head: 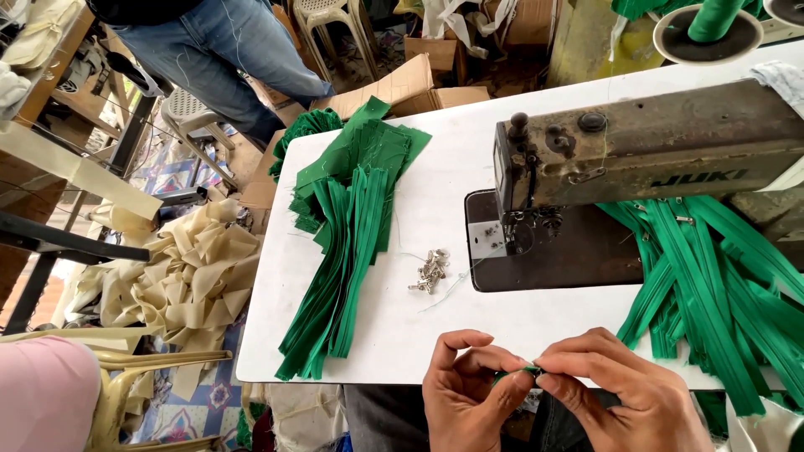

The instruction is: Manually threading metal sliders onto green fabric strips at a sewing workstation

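Both hands sit at the near edge of the white counter (402,335), fingertips pinched together on 1 small bit of green zipper tape (529,369). Left hand (473,393) has thumb and forefinger clamped on its left end; right hand (624,389) pinches the right end, w/ the 2 hands touching at the tips. Too small to tell whether a slider is on the piece yet.

Progress, judging by how stuff lies: a big stack of green zipper lengths (343,268) on the counter's left side, fanned w/ cut green fabric pieces (368,146) at the top. A 2nd heap of green zippers (712,276) lies right of the needle area, under the arm of the grey sewing machine (645,151). Can't tell which heap is finished and which is waiting. A small pile of loose metal sliders (430,272) sits between the left stack and the machine bed, so approx a dozen are unused. Looks mid-batch, w/ plenty left.

Containers: cardboard boxes (402,88) on the floor beyond the counter, contents hidden. No tray or bin on the counter; the sliders lie bare on it. A green thread cone (712,21) stands on a round stand at the top right. Cream fabric scraps (188,276) are piled on the floor at left. Another person in jeans (226,50) stands at the far left, well apart.
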